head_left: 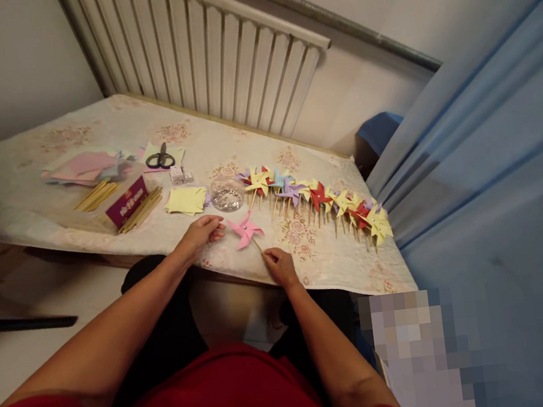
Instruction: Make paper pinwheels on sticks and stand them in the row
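A pink paper pinwheel [246,230] with a small shiny pin at its centre is held just above the table's front edge. My right hand [281,266] pinches the lower end of its thin wooden stick. Close to the pinwheel's left blade is my left hand [205,230], fingers loosely bent and apart, with nothing visible in them. Beyond the pinwheel stands a round clear dish [227,195] of small shiny pieces. To the right, a long row of finished pinwheels [318,197] in yellow, red, purple and blue lies on the tablecloth.
Yellow paper squares [186,200] lie left of the dish, near small white boxes [180,174]. Black scissors [160,157] rest on paper behind. Farther left are wooden sticks [139,210], a purple label card [127,201] and pink sheets [85,167]. A radiator [205,54] and blue curtain [480,140] border the table.
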Demonstrator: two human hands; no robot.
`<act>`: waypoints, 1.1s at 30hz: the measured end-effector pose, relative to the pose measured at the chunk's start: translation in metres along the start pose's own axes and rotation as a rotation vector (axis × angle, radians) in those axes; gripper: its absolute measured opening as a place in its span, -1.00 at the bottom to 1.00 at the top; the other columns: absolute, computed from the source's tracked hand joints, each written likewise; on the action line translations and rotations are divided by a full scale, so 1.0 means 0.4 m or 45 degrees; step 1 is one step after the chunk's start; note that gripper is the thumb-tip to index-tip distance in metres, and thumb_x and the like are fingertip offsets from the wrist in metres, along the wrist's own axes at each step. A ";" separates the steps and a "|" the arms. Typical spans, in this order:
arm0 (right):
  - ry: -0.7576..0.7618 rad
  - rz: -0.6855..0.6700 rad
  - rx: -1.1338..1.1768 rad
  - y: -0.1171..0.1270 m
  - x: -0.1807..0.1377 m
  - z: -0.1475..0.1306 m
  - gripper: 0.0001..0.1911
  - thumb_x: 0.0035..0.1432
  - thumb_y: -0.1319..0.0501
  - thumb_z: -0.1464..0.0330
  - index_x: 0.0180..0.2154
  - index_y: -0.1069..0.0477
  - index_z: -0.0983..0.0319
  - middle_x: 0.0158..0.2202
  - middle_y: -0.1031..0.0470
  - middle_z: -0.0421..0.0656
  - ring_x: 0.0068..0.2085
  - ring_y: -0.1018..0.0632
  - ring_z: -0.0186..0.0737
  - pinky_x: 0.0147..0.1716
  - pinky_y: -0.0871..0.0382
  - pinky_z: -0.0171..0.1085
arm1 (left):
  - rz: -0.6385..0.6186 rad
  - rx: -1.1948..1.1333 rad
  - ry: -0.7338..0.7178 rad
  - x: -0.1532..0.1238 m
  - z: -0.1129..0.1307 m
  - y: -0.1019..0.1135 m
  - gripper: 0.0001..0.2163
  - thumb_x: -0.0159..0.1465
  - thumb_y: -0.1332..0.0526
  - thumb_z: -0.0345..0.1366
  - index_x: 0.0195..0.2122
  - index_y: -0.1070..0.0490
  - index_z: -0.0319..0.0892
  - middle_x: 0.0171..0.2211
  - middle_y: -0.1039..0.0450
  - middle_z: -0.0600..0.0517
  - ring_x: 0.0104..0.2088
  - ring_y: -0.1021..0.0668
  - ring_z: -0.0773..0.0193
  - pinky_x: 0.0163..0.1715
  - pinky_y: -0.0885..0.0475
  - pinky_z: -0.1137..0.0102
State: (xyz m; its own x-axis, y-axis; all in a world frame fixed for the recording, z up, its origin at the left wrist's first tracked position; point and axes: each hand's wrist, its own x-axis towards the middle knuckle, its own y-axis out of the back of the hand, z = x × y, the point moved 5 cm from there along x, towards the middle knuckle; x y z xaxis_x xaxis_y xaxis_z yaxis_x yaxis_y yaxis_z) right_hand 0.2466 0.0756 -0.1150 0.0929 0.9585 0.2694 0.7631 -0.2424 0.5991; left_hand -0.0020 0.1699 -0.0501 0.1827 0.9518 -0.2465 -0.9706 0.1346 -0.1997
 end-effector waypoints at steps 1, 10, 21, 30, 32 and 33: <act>0.003 0.001 0.000 0.000 0.000 0.000 -0.77 0.16 -0.15 0.29 -0.34 -0.58 0.18 -0.40 -0.58 -0.16 -0.39 -0.50 -0.22 -0.33 -0.36 -0.29 | -0.013 0.035 -0.027 0.000 0.002 0.006 -0.72 0.11 -0.34 -0.26 -0.17 -0.46 -0.25 -0.35 -0.55 0.00 -0.48 -0.52 0.39 -0.44 -0.37 0.48; 0.002 -0.019 -0.086 -0.002 -0.004 -0.010 -0.80 0.14 -0.17 0.35 -0.36 -0.59 0.17 -0.40 -0.58 -0.17 -0.36 -0.51 -0.23 -0.27 -0.38 -0.28 | -0.103 0.421 -0.244 0.000 0.015 0.075 -0.56 -0.13 -0.40 -0.26 -0.15 -0.52 -0.18 -0.34 -0.55 0.05 -0.36 -0.55 0.26 -0.24 -0.42 0.35; 0.006 -0.067 -0.096 0.009 -0.003 -0.021 -0.82 0.14 -0.18 0.36 -0.38 -0.58 0.18 -0.42 -0.55 -0.18 -0.36 -0.49 -0.24 -0.27 -0.35 -0.29 | -0.177 0.517 -0.292 -0.024 -0.004 0.081 -0.71 -0.06 -0.40 -0.24 -0.28 -0.56 -0.16 -0.39 -0.55 0.04 -0.32 -0.56 0.23 -0.21 -0.42 0.36; 0.001 -0.066 -0.095 0.011 -0.002 -0.021 -0.82 0.13 -0.19 0.36 -0.38 -0.58 0.17 -0.40 -0.56 -0.18 -0.34 -0.50 -0.23 -0.25 -0.37 -0.28 | -0.207 0.570 -0.311 -0.024 -0.010 0.057 -0.79 -0.05 -0.35 -0.23 -0.37 -0.52 -0.17 -0.48 -0.48 0.08 -0.42 -0.47 0.28 -0.34 -0.34 0.40; 0.005 -0.076 -0.090 0.012 -0.001 -0.022 -0.83 0.14 -0.19 0.35 -0.38 -0.57 0.17 -0.41 -0.56 -0.18 -0.36 -0.50 -0.23 -0.27 -0.37 -0.28 | -0.204 0.570 -0.311 -0.027 -0.007 0.054 -0.80 -0.06 -0.35 -0.23 -0.40 -0.51 -0.16 -0.49 -0.47 0.08 -0.43 -0.46 0.28 -0.35 -0.32 0.40; 0.011 -0.079 -0.087 0.012 -0.001 -0.022 -0.82 0.13 -0.19 0.35 -0.38 -0.57 0.17 -0.42 -0.56 -0.18 -0.36 -0.49 -0.23 -0.27 -0.37 -0.28 | -0.199 0.575 -0.312 -0.028 -0.005 0.052 -0.81 -0.06 -0.35 -0.23 -0.41 -0.51 -0.16 -0.50 -0.46 0.09 -0.43 -0.45 0.28 -0.36 -0.32 0.41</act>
State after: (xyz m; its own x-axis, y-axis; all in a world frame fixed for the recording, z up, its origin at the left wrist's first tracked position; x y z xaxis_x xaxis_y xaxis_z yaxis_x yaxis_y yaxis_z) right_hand 0.2445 0.0729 -0.1055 0.0410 0.9708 0.2362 0.7216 -0.1923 0.6651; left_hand -0.0240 0.1616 -0.0535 0.3406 0.9402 -0.0073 -0.9156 0.3335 0.2245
